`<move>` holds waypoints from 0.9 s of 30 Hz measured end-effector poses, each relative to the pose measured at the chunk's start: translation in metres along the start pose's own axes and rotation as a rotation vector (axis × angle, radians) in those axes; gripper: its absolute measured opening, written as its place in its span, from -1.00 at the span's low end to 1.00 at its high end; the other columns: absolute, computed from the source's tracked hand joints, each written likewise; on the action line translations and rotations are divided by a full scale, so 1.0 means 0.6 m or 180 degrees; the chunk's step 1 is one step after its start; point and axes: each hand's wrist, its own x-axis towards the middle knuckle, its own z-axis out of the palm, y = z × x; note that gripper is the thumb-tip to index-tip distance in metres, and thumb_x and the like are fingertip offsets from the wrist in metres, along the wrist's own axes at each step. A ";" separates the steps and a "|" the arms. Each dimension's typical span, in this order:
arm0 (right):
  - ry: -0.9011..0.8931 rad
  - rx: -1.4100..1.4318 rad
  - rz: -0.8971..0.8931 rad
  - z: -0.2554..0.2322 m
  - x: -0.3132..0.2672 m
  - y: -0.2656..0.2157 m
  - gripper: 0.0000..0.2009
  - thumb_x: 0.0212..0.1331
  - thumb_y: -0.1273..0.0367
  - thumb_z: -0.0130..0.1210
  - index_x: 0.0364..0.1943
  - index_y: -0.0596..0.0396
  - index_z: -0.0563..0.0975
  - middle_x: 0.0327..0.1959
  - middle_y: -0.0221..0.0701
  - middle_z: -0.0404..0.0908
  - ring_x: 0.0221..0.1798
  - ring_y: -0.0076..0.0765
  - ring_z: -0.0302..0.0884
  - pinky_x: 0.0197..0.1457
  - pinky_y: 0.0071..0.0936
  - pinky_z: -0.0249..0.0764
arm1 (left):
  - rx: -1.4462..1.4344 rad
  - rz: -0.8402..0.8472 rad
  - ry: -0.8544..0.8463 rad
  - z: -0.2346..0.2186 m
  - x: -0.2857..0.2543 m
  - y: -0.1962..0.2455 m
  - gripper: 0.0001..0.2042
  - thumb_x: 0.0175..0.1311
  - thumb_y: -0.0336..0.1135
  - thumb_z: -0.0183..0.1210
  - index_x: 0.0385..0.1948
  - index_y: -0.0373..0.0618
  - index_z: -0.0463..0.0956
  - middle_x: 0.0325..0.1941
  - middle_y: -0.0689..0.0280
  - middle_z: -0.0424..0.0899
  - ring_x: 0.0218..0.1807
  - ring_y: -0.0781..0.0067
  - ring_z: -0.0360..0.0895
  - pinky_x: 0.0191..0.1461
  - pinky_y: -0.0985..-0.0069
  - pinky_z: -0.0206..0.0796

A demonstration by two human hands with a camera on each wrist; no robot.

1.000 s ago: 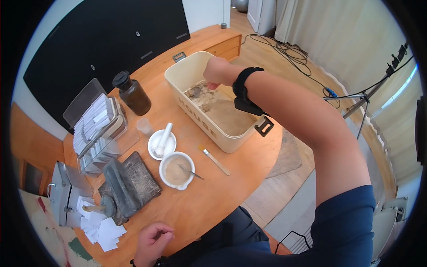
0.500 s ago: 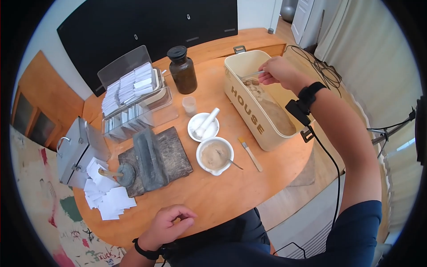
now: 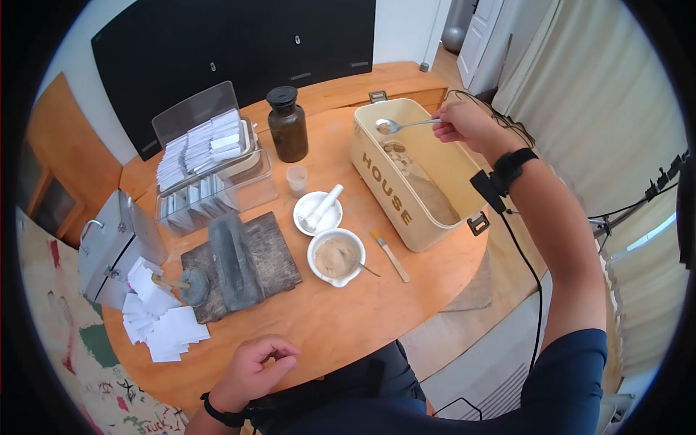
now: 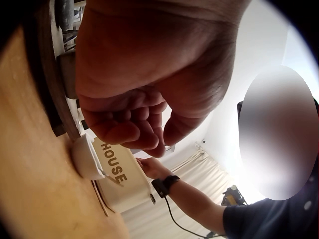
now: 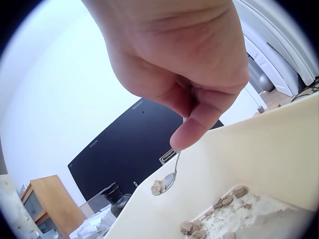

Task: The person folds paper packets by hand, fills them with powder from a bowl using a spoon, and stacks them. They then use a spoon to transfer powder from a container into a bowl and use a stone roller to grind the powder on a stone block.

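A metal spoon (image 3: 395, 126) with a brownish lump in its bowl hangs over the cream bin marked HOUSE (image 3: 391, 190). My right hand (image 3: 464, 125) pinches its handle above the bin; the right wrist view shows the lump (image 5: 158, 187) on the spoon (image 5: 170, 179). Brown clumps (image 5: 192, 229) and pale powder lie on the bin's floor. My left hand (image 3: 262, 368), loosely curled and holding nothing, is at the table's front edge. Nearest to it stands a white mortar bowl (image 3: 316, 273) of beige powder with a second spoon in it.
A small white mortar with a pestle (image 3: 324, 206), a plastic cup (image 3: 296, 179), a dark jar (image 3: 288, 130) and a brush (image 3: 392, 259) are on the table. Farther left are a stone tool on a dark slab (image 3: 275, 254), white papers (image 3: 174, 331), a metal case (image 3: 116, 243) and a card box (image 3: 205, 148).
My right hand has raised the spoon from inside the bin to above its rim, with a lump now visible on it. The left hand keeps its loose curl.
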 end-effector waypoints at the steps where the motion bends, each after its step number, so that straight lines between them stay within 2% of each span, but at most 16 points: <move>1: -0.0028 -0.0009 -0.0016 -0.005 -0.004 -0.004 -0.80 0.32 0.48 -0.11 -0.21 0.33 0.54 -0.40 -0.24 0.62 -0.41 -0.37 0.63 -0.36 -0.49 0.65 | -0.0022 0.0004 0.0025 -0.003 -0.003 0.000 -0.88 0.22 -0.51 0.23 -0.22 -0.25 0.57 -0.27 0.31 0.65 -0.28 0.58 0.59 -0.19 0.63 0.41; 5: 0.0044 0.0027 0.0014 -0.022 -0.041 -0.032 -0.81 0.32 0.47 -0.11 -0.20 0.28 0.54 -0.43 -0.32 0.61 -0.46 -0.45 0.59 -0.37 -0.54 0.60 | -0.0332 -0.0044 0.0193 -0.007 -0.014 0.001 -0.88 0.26 -0.50 0.20 -0.20 -0.25 0.56 -0.27 0.34 0.63 -0.27 0.60 0.58 -0.17 0.63 0.41; 11: -0.0293 0.0114 -0.0156 0.033 -0.126 -0.090 -0.83 0.31 0.47 -0.12 -0.22 0.23 0.53 -0.44 -0.37 0.60 -0.47 -0.50 0.56 -0.36 -0.57 0.55 | -0.0832 -0.0469 0.0249 -0.028 -0.013 -0.006 -0.86 0.37 -0.44 0.13 -0.11 -0.23 0.54 -0.29 0.40 0.59 -0.24 0.69 0.53 -0.16 0.68 0.38; 15: -0.0745 0.0118 -0.0160 0.111 -0.178 -0.110 -0.82 0.31 0.50 -0.13 -0.18 0.25 0.53 -0.44 -0.38 0.60 -0.47 -0.52 0.55 -0.37 -0.59 0.54 | -0.0643 -0.0333 -0.0488 -0.031 0.024 0.002 -0.84 0.40 -0.39 0.09 -0.09 -0.19 0.52 -0.32 0.43 0.56 -0.27 0.71 0.47 -0.20 0.68 0.34; 18: -0.1006 0.0133 -0.0148 0.188 -0.208 -0.113 -0.81 0.32 0.49 -0.11 -0.16 0.25 0.54 -0.46 -0.40 0.61 -0.51 -0.56 0.54 -0.43 -0.62 0.53 | -0.0806 -0.0273 -0.0630 -0.016 0.055 0.003 -0.83 0.41 -0.36 0.08 -0.08 -0.20 0.52 -0.31 0.44 0.56 -0.28 0.72 0.46 -0.22 0.69 0.33; 20: -0.1141 0.0090 -0.0095 0.229 -0.225 -0.114 -0.80 0.34 0.48 -0.10 -0.13 0.26 0.55 -0.45 -0.41 0.61 -0.52 -0.59 0.55 -0.45 -0.65 0.53 | -0.1006 -0.0076 -0.1105 0.003 0.073 0.003 -0.84 0.41 -0.35 0.09 -0.11 -0.21 0.52 -0.32 0.45 0.55 -0.28 0.73 0.46 -0.22 0.69 0.33; 23: -0.1297 0.0026 -0.0105 0.281 -0.235 -0.108 -0.79 0.34 0.47 -0.10 -0.13 0.27 0.55 -0.41 -0.35 0.62 -0.47 -0.52 0.58 -0.38 -0.60 0.57 | -0.0980 0.0159 -0.1454 0.021 0.073 0.032 -0.84 0.40 -0.35 0.10 -0.14 -0.22 0.52 -0.34 0.48 0.53 -0.30 0.75 0.42 -0.23 0.70 0.31; 27: -0.1344 -0.0166 -0.0145 0.333 -0.249 -0.109 -0.80 0.33 0.48 -0.09 -0.13 0.28 0.55 -0.41 -0.33 0.62 -0.46 -0.50 0.59 -0.40 -0.60 0.58 | -0.0886 0.0531 -0.1652 0.017 0.064 0.033 -0.86 0.39 -0.35 0.11 -0.16 -0.21 0.52 -0.36 0.51 0.50 -0.32 0.77 0.38 -0.24 0.70 0.28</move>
